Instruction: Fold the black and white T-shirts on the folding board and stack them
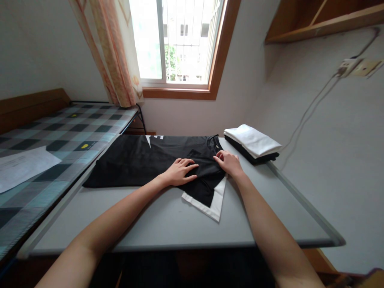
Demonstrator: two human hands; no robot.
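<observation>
A black T-shirt (129,160) lies across the table, folded over lengthwise, with its collar end at the right. Its short sleeve (207,194), edged with a broad white band, points toward me at a slant. My left hand (179,172) rests palm down on the shirt near the sleeve, fingers spread. At the collar end, my right hand (228,162) has its thumb and fingers bent together on the shirt's edge. The cloth under both hands is partly hidden.
White folded cloth (253,140) sits on black folded cloth (252,154) at the table's back right. The pale table (144,224) has a grey rim. A bed with a checked cover (99,124) and a paper sheet (27,166) stands left. A cable (309,106) hangs along the right wall.
</observation>
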